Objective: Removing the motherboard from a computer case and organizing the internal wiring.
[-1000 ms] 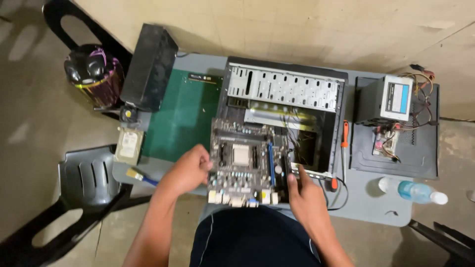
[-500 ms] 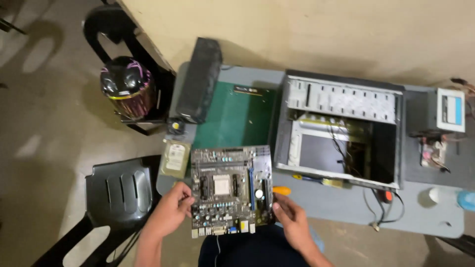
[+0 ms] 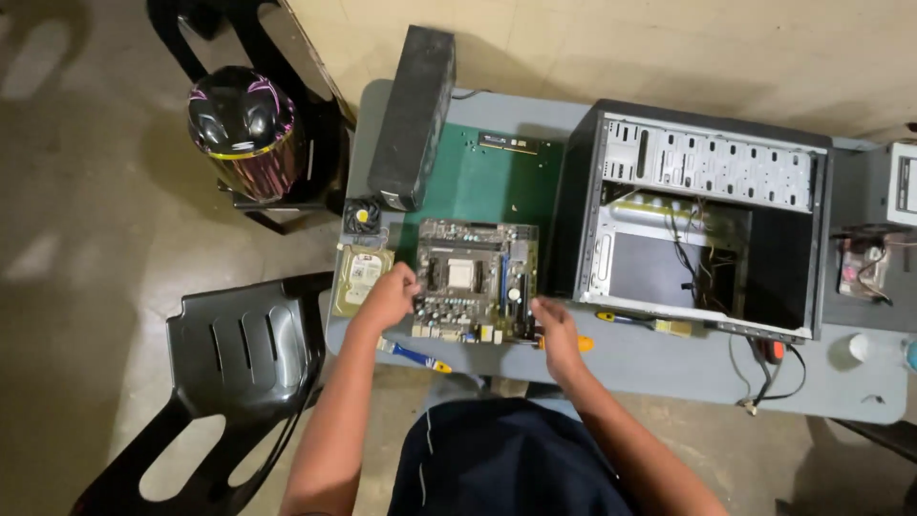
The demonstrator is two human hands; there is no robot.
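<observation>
Motherboard sits flat on the surface, between the open case and a hard drive. It looks stiff, light and fragile, best held by bare edges. Left hand grips its left edge; right hand pinches the near-right corner.

Motherboard: flat on green mat, near table's front edge.
Left hand: grips its left edge.
Right hand: grips its right corner.

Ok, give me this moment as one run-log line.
left hand: grips motherboard left edge | right hand: at its right edge | board: on green mat | beside: open computer case, hard drive
</observation>
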